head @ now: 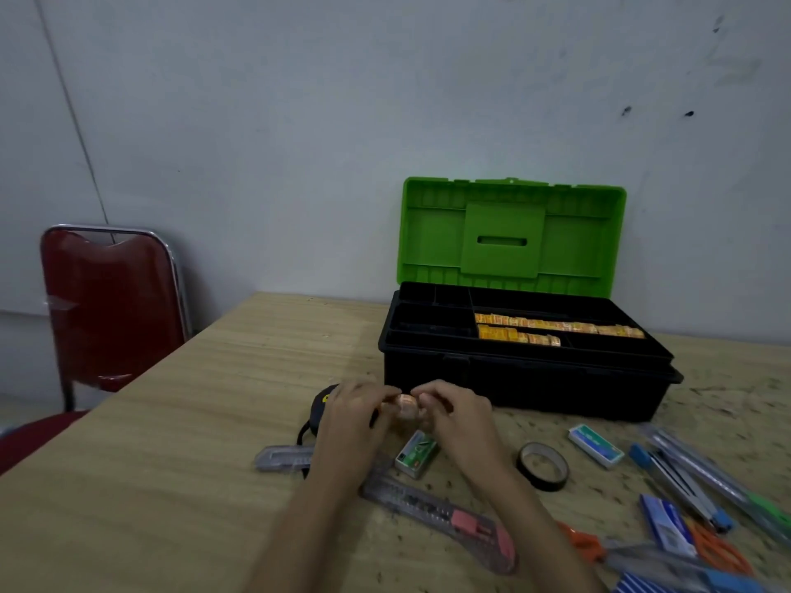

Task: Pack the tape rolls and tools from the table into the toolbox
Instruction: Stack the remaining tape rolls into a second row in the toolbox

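Observation:
The black toolbox (505, 389) stands open at the back of the table, its green lid (511, 237) upright; yellow-orange packets (552, 329) lie in its top tray. In front of it, my left hand (353, 415) and my right hand (456, 415) together hold a small brownish tape roll (404, 408) between their fingertips, just above the table. A black tape measure (321, 406) lies partly hidden behind my left hand. A black tape roll (542, 465) lies flat to the right.
On the wooden table (171, 464): a small green box (416, 453), two clear utility knives (441, 517) (282, 457), a white-teal box (596, 445), pens, a blue stapler and orange scissors (710, 545) at right. A red chair (113, 306) stands at left.

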